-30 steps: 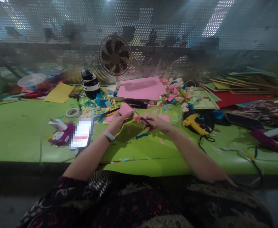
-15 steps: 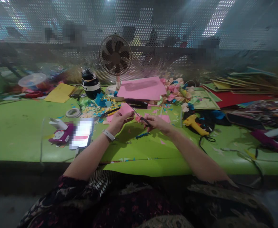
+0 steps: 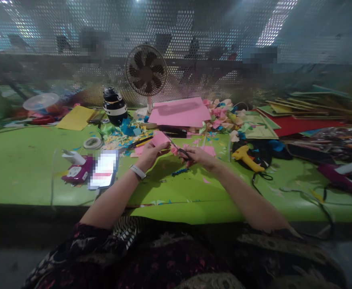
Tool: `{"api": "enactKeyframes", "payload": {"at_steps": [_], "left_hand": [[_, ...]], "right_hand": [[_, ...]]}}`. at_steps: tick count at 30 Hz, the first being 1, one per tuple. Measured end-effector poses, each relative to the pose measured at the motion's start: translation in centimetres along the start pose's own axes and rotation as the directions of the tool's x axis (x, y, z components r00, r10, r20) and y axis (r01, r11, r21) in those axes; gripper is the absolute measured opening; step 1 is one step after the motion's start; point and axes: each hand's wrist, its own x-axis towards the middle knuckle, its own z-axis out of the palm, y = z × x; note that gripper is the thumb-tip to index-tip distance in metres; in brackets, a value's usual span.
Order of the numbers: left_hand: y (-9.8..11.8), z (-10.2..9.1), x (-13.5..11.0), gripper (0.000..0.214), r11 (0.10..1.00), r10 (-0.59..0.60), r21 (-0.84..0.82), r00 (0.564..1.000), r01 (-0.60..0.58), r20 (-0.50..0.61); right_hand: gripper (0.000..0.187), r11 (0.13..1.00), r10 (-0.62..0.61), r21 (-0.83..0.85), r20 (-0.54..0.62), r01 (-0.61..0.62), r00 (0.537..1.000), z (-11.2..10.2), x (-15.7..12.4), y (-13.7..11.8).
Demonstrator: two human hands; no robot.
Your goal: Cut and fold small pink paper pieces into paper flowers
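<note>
My left hand [image 3: 153, 154] pinches a small pink piece of paper [image 3: 159, 138] above the middle of the table. In my right hand [image 3: 200, 157] is a pair of scissors [image 3: 183, 152] with dark handles, its blades pointing up and left at the paper's right edge. Whether the blades touch the paper is hard to make out. A curled bit of pink paper [image 3: 174, 150] shows between the two hands. On the table below them lies a small dark-blue twisted piece [image 3: 179, 171].
Behind the hands are colourful paper scraps [image 3: 118, 138], a black stapler-like tool [image 3: 172, 131], a large pink sheet [image 3: 180, 112] and a fan [image 3: 146, 72]. A phone [image 3: 104, 169] lies to the left, a yellow glue gun [image 3: 248, 158] to the right. Folded paper flowers [image 3: 220, 114] are heaped behind.
The scissors' blades and handles have shifted slightly in my right hand and look a little wider apart. Both hands stay almost in the same place.
</note>
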Motion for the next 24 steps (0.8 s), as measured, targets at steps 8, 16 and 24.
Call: {"api": "enactKeyframes", "payload": {"at_steps": [8,16,24], "left_hand": [[-0.07,0.00,0.03,0.042,1.000,-0.001,-0.006,1.000,0.001,0.004],[0.15,0.20,-0.16,0.039,1.000,-0.008,-0.006,1.000,0.008,0.008],[0.26,0.29,-0.19,0.041,1.000,0.002,0.018,1.000,-0.002,-0.005]], "right_hand": [[0.036,1.000,-0.002,-0.016,0.018,0.002,1.000,-0.02,-0.01,-0.09],[0.039,1.000,-0.017,-0.001,0.017,0.017,1.000,0.04,0.23,0.25],[0.032,1.000,-0.021,-0.004,-0.010,0.021,1.000,0.17,0.28,0.19]]}}
